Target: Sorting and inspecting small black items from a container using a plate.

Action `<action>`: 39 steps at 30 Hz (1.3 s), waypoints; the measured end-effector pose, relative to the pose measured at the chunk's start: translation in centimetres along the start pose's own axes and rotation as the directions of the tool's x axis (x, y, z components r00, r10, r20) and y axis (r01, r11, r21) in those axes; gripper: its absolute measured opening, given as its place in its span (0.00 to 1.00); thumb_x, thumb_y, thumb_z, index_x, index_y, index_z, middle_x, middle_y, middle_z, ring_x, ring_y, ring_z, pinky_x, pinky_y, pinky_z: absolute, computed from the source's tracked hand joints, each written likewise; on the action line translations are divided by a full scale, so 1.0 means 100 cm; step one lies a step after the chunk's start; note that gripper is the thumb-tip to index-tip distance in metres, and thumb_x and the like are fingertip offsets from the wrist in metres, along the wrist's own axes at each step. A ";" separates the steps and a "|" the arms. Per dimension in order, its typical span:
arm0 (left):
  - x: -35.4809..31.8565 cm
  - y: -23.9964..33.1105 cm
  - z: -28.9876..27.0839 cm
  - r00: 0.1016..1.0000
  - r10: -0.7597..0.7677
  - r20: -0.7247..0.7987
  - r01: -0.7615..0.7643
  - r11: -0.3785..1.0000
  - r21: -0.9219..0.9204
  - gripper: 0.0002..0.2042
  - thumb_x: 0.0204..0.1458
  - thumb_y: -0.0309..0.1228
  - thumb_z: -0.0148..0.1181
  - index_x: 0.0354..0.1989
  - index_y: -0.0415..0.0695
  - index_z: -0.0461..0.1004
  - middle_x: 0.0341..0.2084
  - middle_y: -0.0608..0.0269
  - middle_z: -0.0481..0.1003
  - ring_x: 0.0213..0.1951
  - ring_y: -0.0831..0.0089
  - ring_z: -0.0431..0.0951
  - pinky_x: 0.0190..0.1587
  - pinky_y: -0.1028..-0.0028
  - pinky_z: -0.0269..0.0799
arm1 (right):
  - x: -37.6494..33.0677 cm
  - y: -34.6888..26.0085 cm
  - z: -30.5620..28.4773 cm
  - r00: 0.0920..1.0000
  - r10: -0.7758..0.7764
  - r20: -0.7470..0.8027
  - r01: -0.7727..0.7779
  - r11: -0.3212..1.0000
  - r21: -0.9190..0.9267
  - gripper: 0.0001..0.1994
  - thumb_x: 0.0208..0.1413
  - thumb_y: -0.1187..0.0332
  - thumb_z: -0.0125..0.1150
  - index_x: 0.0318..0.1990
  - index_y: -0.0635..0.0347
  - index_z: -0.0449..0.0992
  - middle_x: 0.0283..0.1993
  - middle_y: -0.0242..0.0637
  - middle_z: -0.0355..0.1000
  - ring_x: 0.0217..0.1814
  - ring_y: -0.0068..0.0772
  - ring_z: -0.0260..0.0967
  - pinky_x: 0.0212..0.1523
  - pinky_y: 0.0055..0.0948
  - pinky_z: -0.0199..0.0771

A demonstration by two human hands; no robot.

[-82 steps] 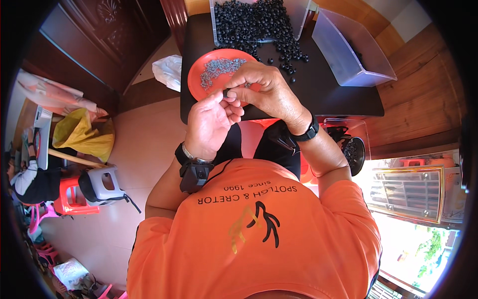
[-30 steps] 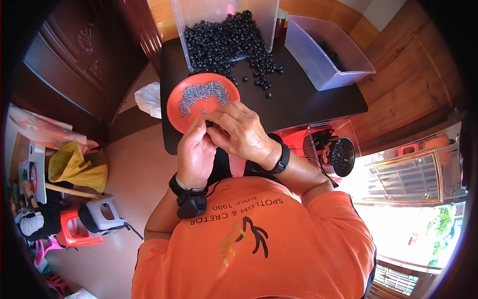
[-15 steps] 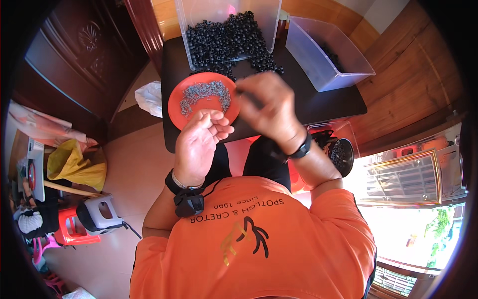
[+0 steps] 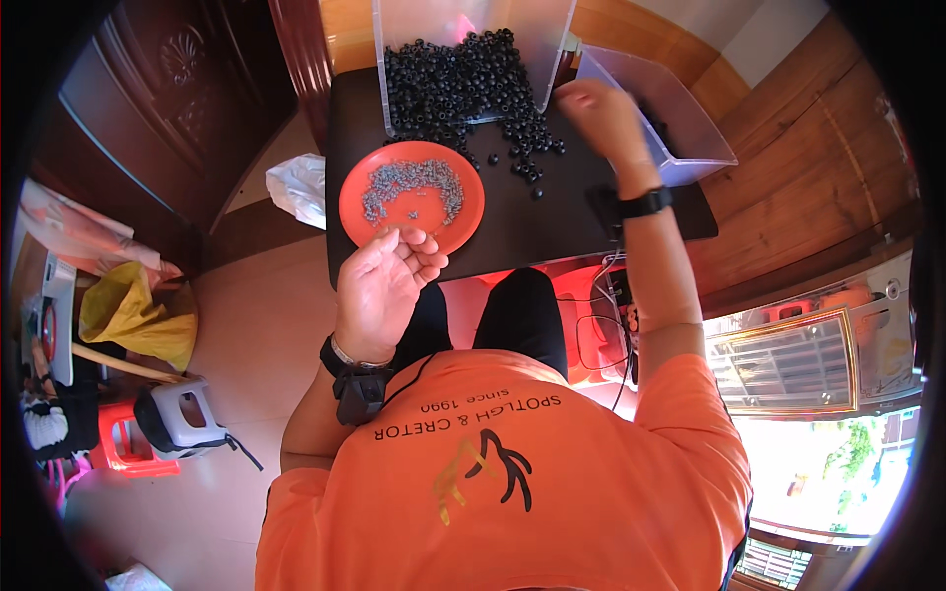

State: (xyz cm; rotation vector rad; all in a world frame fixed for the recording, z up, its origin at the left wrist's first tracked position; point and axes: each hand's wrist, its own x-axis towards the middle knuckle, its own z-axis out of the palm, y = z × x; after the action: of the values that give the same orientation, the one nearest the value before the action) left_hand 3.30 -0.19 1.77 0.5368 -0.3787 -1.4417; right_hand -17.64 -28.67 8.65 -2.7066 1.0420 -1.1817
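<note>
My left hand (image 4: pixel 379 295) is palm up by the near rim of an orange plate (image 4: pixel 353 212). Its fingers curl in toward the thumb, and anything they pinch is too small to make out. Small grey metal pieces (image 4: pixel 409 177) lie on the plate in a curved heap. My right hand (image 4: pixel 603 120), somewhat blurred, is over the near left wall of a clear plastic box (image 4: pixel 690 163) at the right. Its fingertips are indistinct. Black ring-like parts (image 4: pixel 458 84) fill a tipped clear bin (image 4: pixel 545 59) at the back and spill onto the dark table (image 4: pixel 522 231).
A white plastic bag (image 4: pixel 298 190) lies left of the table. Cables (image 4: pixel 603 286) hang at the table's right front. On the left floor are a grey stool (image 4: pixel 182 424), a red stool (image 4: pixel 128 443) and a yellow bag (image 4: pixel 143 310). A wooden panel (image 4: pixel 788 177) stands at the right.
My right hand has moved from above the plate's right edge, back and right to the clear box. My left hand stays near the plate's front rim.
</note>
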 end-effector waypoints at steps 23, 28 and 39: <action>0.017 -0.014 0.003 0.998 -0.052 -0.021 0.055 0.989 0.140 0.12 0.60 0.38 0.45 0.38 0.42 0.71 0.35 0.60 0.74 0.39 0.68 0.75 0.44 0.71 0.67 | -0.079 -0.139 0.018 0.892 -0.162 0.422 -0.303 0.478 0.824 0.26 0.41 0.82 0.68 0.52 0.57 0.73 0.39 0.28 0.72 0.41 0.20 0.68 0.47 0.23 0.69; 0.016 -0.020 0.001 0.999 -0.041 0.013 0.039 0.994 0.105 0.10 0.59 0.36 0.46 0.40 0.44 0.70 0.35 0.63 0.74 0.39 0.69 0.75 0.43 0.72 0.66 | -0.094 -0.144 0.033 0.932 -0.125 0.341 -0.258 0.432 0.864 0.26 0.41 0.81 0.69 0.51 0.56 0.74 0.37 0.28 0.72 0.39 0.21 0.68 0.45 0.24 0.71; 0.014 -0.025 -0.011 0.996 -0.001 0.093 -0.002 1.000 0.030 0.13 0.60 0.34 0.44 0.48 0.44 0.71 0.46 0.64 0.72 0.43 0.73 0.73 0.46 0.70 0.65 | -0.110 -0.151 0.043 0.948 -0.063 0.311 -0.270 0.355 0.895 0.25 0.39 0.78 0.71 0.50 0.55 0.75 0.38 0.29 0.72 0.40 0.22 0.69 0.43 0.24 0.73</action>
State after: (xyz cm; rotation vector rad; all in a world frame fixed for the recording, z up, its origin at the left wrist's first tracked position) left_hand 1.96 -1.53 -0.61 0.4944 -0.4751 -1.4658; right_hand -11.62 -11.59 2.32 -1.7211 0.2611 -0.8596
